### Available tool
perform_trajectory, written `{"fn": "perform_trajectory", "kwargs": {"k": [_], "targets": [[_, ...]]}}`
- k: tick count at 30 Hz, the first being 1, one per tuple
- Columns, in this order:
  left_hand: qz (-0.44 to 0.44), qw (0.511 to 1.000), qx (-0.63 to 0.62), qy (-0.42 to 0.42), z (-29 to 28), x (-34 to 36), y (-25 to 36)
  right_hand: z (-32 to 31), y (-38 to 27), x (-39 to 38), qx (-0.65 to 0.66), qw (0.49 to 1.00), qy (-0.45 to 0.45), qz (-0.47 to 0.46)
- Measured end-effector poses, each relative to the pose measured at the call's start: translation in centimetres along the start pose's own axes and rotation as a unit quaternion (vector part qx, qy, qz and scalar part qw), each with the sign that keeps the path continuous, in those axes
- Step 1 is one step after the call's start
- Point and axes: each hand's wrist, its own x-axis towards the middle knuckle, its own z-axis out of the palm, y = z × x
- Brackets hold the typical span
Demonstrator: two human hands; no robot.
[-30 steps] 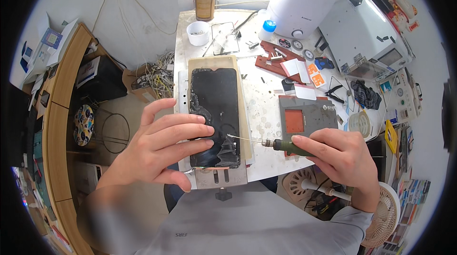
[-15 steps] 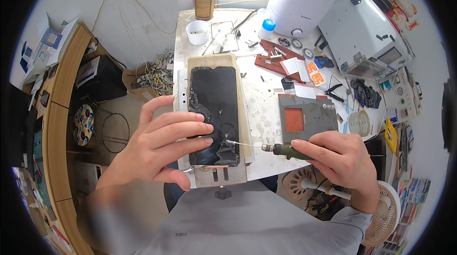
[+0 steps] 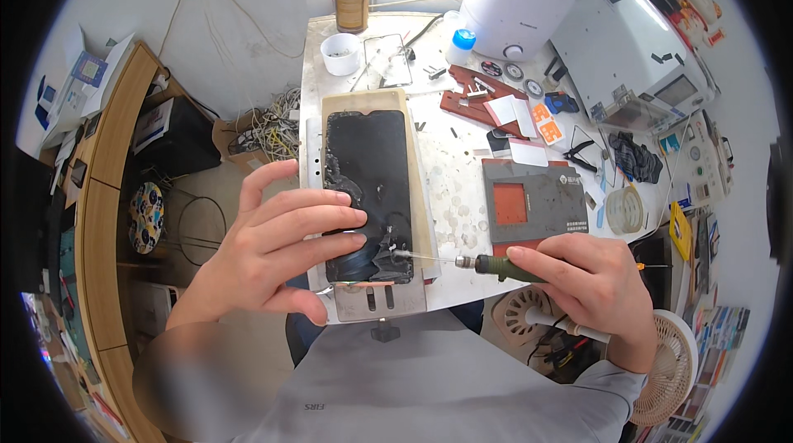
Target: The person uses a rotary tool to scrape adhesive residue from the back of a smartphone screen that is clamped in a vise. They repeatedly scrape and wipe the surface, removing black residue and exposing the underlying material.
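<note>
Your left hand [image 3: 277, 245] lies spread on the black phone screen [image 3: 368, 150], thumb apart; your right hand [image 3: 599, 282] is wrapped round the green-handled tool [image 3: 502, 268], its tip by the rumpled patch. The screen rests over a cream board [image 3: 363, 102] on the worktop [image 3: 454, 207]. Best keep the rod shallow, pressure light, fingers clear

I hold my left hand [image 3: 281, 245] palm down, fingers [image 3: 314, 218] spread, thumb [image 3: 301, 305] set apart. My right hand [image 3: 582, 282]: curled in a closed grip, knuckles up.
</note>
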Motion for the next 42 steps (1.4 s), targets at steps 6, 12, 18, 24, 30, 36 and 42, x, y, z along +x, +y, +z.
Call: {"fn": "perform_trajectory", "kwargs": {"k": [6, 12, 18, 24, 30, 36, 42], "targets": [[-0.002, 1.000, 0.001, -0.003, 0.0, 0.0, 0.0, -0.1, 0.5, 0.0, -0.010, 1.000, 0.012, 0.004], [-0.002, 1.000, 0.004, -0.003, -0.1, 0.0, 0.1, 0.2, 0.0, -0.3, -0.010, 1.000, 0.021, -0.002], [-0.007, 1.000, 0.006, -0.006, -0.1, 0.0, 0.2, 0.3, 0.1, -0.4, -0.032, 0.999, 0.033, 0.009], [-0.009, 1.000, 0.006, -0.006, -0.1, 0.1, 0.2, 0.0, -0.3, -0.4, -0.026, 0.999, 0.019, 0.004], [-0.010, 1.000, -0.001, -0.006, -0.1, 0.1, 0.2, 0.1, -0.3, -0.5, -0.029, 0.999, 0.021, 0.002], [-0.011, 1.000, 0.002, -0.008, -0.2, 0.1, 0.2, 0.3, 0.0, -0.6, -0.029, 0.999, 0.035, 0.011], [-0.002, 1.000, 0.016, -0.005, -0.1, 0.1, 0.1, 1.3, 0.7, 0.0, 0.103, 0.987, 0.076, 0.092]]}}
